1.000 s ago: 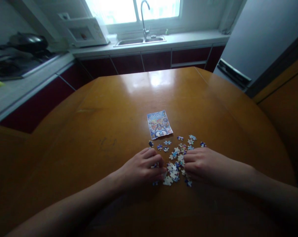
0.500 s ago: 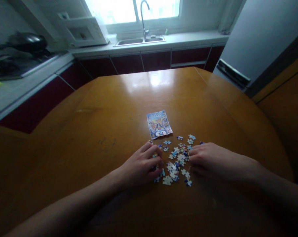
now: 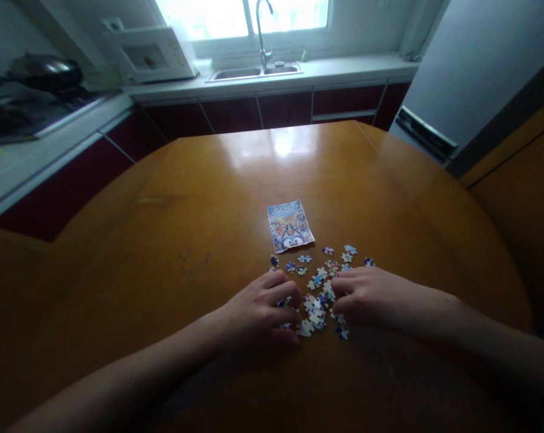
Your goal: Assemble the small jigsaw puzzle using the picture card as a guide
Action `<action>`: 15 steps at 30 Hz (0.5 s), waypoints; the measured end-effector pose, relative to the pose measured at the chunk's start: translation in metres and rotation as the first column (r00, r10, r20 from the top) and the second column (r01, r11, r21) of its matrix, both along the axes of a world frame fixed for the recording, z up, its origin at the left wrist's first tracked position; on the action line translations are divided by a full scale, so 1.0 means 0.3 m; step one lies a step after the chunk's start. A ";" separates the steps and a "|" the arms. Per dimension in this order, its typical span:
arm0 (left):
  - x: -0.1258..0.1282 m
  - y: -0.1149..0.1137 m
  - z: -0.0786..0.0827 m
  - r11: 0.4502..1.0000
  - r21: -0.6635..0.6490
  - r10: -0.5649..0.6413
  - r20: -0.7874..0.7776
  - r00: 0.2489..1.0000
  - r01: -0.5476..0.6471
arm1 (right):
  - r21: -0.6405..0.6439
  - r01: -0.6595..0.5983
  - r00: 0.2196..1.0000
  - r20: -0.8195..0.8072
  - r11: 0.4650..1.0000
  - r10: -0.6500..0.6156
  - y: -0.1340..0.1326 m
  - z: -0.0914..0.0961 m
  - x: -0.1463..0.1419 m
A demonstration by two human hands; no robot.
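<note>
A heap of small loose puzzle pieces lies on the round wooden table, between my two hands. My left hand rests on the left side of the heap, fingers curled over a few pieces. My right hand lies palm down on the right side, its fingertips touching the pieces. A small colourful picture card lies flat just beyond the heap.
A kitchen counter with a sink and tap runs along the far wall under a window. A white appliance and a dark pan stand at the back left. A grey fridge is at the right.
My left hand drew back toward me and curled over pieces at the heap's left edge. My right hand slid slightly left onto the heap.
</note>
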State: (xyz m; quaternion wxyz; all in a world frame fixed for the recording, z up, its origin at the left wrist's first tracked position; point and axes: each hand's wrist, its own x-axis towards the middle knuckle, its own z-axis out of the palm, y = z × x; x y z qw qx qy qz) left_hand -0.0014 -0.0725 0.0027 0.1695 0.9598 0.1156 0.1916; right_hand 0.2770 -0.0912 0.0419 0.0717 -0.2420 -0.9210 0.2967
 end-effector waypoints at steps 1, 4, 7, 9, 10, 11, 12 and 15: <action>0.002 0.001 -0.003 1.000 0.003 -0.004 0.004 1.000 0.004 | 0.013 -0.002 1.000 0.004 1.000 0.002 0.001 -0.003 -0.001; 0.005 -0.001 -0.006 1.000 0.009 -0.011 0.013 1.000 0.011 | 0.040 -0.017 1.000 -0.005 0.999 0.018 0.002 -0.012 -0.002; 0.005 -0.005 -0.004 0.999 0.041 -0.016 0.005 1.000 0.016 | 0.061 -0.016 1.000 0.003 0.998 0.016 0.000 -0.015 -0.006; 0.003 -0.007 0.001 0.996 0.082 -0.024 -0.010 1.000 0.025 | 0.070 -0.016 1.000 0.010 0.997 0.016 -0.002 -0.013 -0.008; 0.002 -0.007 0.004 0.995 0.099 -0.030 -0.016 0.999 0.032 | 0.071 -0.020 1.000 0.011 0.997 0.020 -0.003 -0.011 -0.009; 0.001 -0.007 0.007 0.993 0.111 -0.036 -0.019 0.999 0.038 | 0.071 -0.026 1.000 0.008 0.997 0.025 -0.003 -0.009 -0.009; 0.000 -0.007 0.010 0.992 0.117 -0.040 -0.018 0.999 0.042 | 0.070 -0.030 1.000 0.002 0.997 0.030 -0.003 -0.008 -0.008; -0.003 -0.009 0.020 0.994 0.090 -0.052 -0.020 0.998 0.054 | 0.054 -0.020 0.999 -0.024 0.998 0.021 -0.003 -0.010 -0.001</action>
